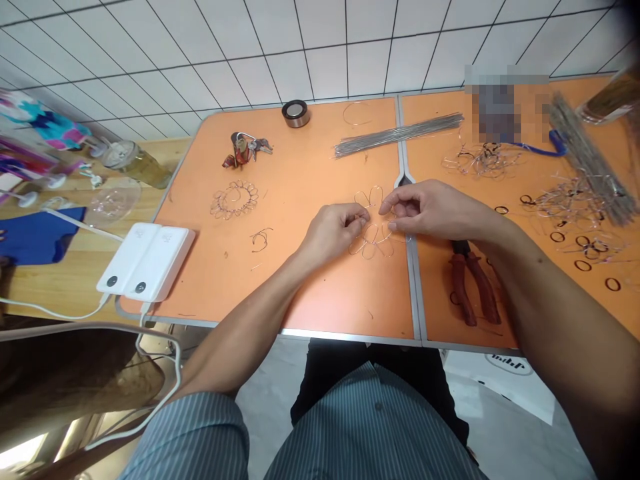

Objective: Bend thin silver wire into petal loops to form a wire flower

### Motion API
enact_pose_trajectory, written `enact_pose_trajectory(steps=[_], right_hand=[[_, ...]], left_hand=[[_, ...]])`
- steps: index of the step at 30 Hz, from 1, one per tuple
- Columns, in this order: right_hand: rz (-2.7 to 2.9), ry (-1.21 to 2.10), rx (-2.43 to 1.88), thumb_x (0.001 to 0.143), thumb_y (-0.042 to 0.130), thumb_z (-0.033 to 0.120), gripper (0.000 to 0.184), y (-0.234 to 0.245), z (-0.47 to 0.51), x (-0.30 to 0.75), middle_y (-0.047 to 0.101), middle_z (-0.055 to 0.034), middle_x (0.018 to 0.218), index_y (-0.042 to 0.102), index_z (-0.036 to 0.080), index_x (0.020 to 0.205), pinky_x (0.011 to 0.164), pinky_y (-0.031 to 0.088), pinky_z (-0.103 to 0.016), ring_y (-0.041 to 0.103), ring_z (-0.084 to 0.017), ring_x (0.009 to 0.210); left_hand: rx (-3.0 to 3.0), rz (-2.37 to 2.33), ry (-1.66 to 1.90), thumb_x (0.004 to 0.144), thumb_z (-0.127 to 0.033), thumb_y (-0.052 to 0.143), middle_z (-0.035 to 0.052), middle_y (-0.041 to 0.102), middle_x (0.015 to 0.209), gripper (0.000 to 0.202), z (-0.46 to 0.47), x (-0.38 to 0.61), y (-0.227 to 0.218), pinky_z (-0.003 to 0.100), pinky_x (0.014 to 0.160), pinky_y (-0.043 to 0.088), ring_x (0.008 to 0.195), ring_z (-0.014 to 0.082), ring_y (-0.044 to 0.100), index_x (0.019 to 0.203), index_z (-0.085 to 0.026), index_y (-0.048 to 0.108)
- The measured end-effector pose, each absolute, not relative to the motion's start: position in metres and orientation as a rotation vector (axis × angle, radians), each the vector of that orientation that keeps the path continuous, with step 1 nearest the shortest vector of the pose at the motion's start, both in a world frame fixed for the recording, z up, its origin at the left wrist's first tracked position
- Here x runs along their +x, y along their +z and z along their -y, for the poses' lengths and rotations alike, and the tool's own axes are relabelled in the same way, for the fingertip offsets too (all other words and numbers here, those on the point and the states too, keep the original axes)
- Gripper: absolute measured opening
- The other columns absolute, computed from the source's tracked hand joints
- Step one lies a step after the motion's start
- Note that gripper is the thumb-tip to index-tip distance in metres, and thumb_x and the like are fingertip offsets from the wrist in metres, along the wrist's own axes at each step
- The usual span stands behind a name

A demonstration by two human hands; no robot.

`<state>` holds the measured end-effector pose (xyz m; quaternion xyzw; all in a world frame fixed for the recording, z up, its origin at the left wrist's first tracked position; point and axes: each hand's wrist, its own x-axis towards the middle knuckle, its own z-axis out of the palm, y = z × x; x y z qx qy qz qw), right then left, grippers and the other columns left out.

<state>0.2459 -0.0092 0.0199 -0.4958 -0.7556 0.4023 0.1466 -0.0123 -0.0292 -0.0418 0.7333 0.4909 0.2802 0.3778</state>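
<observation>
I log: orange table (280, 293); wire flower (374, 247) just left of its seam, long axis running away from me; left hand (333, 233) pinching its middle; right hand (430, 210) touching it, closure unclear.

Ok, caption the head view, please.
Left hand and right hand hold a wire flower on an orange table near pliers.

**Wire flower partly hidden; far right of table blurred**

Left hand (333, 233) and right hand (435, 210) cover the middle of the bent wire flower (374, 248); grip not visible. Pixelated patch (505, 107) masks the far edge of the table (300, 327). Glass bottle (613, 97) cut off at top right corner. Small red-and-metal piece (245, 148) too small to identify.
</observation>
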Motion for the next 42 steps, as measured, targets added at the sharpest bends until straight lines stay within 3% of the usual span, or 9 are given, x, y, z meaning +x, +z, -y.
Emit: enact_pose_trajectory(steps=[8,15,23,32,42], right_hand=[[2.116,1.144,-1.414,0.086,0.090,0.031,0.024,0.030,0.007,0.265,0.066,-0.0001,0.080,0.090,0.029,0.110,0.071,0.043,-0.039,0.059,-0.022,0.075],[1.833,0.992,-1.449,0.091,0.087,0.037,0.010,0.009,0.001,0.252,0.078,-0.0048,0.092,0.087,0.028,0.096,0.084,0.052,-0.043,0.068,-0.027,0.088],[1.777,0.955,-1.462,0.092,0.084,0.044,0.020,-0.004,0.000,0.242,0.076,-0.0044,0.083,0.078,0.027,0.083,0.077,0.050,-0.042,0.067,-0.027,0.082],[1.756,0.909,-1.574,0.088,0.085,0.038,0.012,0.001,0.001,0.240,0.083,-0.0072,0.092,0.083,0.027,0.093,0.078,0.055,-0.043,0.073,-0.031,0.090],[1.745,0.957,-1.602,0.088,0.082,0.034,0.009,-0.001,0.002,0.241,0.081,-0.0068,0.092,0.082,0.027,0.094,0.080,0.052,-0.043,0.070,-0.029,0.088]], left_hand=[[1.873,-1.273,0.717,0.103,-0.019,0.061,0.0004,0.072,0.081,0.022,0.031,-0.012,-0.043,0.032,0.071,0.039,0.073,0.0160,0.058,0.100,-0.020,0.083],[1.923,-1.262,0.711,0.103,-0.017,0.060,0.0012,0.077,0.086,0.024,0.033,-0.010,-0.043,0.032,0.073,0.040,0.077,0.0165,0.061,0.103,-0.020,0.085],[2.004,-1.270,0.683,0.105,-0.017,0.060,0.0021,0.082,0.090,0.026,0.037,-0.008,-0.039,0.032,0.075,0.042,0.078,0.0168,0.065,0.107,-0.021,0.086],[2.022,-1.259,0.709,0.104,-0.016,0.060,0.0027,0.081,0.088,0.028,0.040,-0.006,-0.036,0.031,0.073,0.042,0.077,0.0173,0.066,0.107,-0.021,0.088],[2.032,-1.262,0.703,0.105,-0.016,0.059,0.0028,0.082,0.090,0.028,0.042,-0.006,-0.035,0.032,0.075,0.042,0.079,0.0168,0.065,0.107,-0.020,0.087]])
